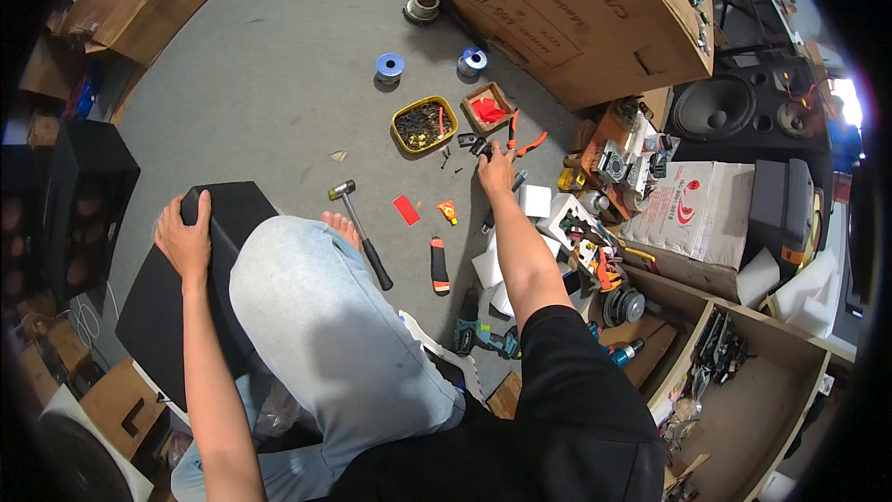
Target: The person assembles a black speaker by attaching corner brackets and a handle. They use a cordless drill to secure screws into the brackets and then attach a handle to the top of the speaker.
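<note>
My left hand (184, 234) rests with its fingers curled over the top edge of a black speaker box (232, 214) that stands beside my raised knee. My right hand (496, 167) is stretched far forward over the grey floor, its fingers closing on a small black part (472, 142). Just beyond it lie orange-handled pliers (520, 138), a yellow tray of dark screws (425, 125) and a small cardboard box with red pieces (487, 109).
A hammer (360, 232), a red card (406, 209), an orange-and-black knife (439, 265) and a cordless drill (483, 335) lie on the floor. Two solder spools (389, 66) sit farther out. A large cardboard box (567, 9), a loudspeaker (743, 107) and cluttered parts boxes crowd the right.
</note>
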The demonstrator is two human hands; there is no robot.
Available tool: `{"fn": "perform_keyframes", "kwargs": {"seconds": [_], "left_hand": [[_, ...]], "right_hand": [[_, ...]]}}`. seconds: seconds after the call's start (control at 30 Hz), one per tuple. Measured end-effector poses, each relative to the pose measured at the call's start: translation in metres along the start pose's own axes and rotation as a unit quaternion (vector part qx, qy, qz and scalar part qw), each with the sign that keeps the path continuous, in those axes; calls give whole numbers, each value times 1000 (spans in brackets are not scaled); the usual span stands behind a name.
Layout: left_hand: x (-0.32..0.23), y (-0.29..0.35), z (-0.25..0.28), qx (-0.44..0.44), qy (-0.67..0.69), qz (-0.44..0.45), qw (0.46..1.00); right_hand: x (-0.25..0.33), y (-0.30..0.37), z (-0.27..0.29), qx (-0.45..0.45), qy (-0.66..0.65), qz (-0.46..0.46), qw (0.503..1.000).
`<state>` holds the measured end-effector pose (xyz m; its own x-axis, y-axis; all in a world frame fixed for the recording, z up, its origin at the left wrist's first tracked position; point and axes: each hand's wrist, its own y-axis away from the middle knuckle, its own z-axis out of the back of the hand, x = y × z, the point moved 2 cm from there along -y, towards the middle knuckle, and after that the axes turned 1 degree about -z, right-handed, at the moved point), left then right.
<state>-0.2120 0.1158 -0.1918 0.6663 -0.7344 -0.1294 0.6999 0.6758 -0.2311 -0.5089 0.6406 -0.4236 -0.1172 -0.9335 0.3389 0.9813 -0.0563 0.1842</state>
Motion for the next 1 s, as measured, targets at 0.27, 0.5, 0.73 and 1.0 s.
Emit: {"fn": "perform_keyframes", "kwargs": {"seconds": [0.27,0.5,0.73,1.0], "left_hand": [[-1,15,7,-90,94,-15,991],[37,96,24,-96,455,133,875],[-30,104,123,172,882,253,358],[13,113,138,177,946,265,59]], "right_hand": [[-26,4,5,-75,-24,17,997],[124,92,77,110,-547,12,830],[392,247,310,240,-371,494,749],[477,334,321,256,-108,691,667]]}}
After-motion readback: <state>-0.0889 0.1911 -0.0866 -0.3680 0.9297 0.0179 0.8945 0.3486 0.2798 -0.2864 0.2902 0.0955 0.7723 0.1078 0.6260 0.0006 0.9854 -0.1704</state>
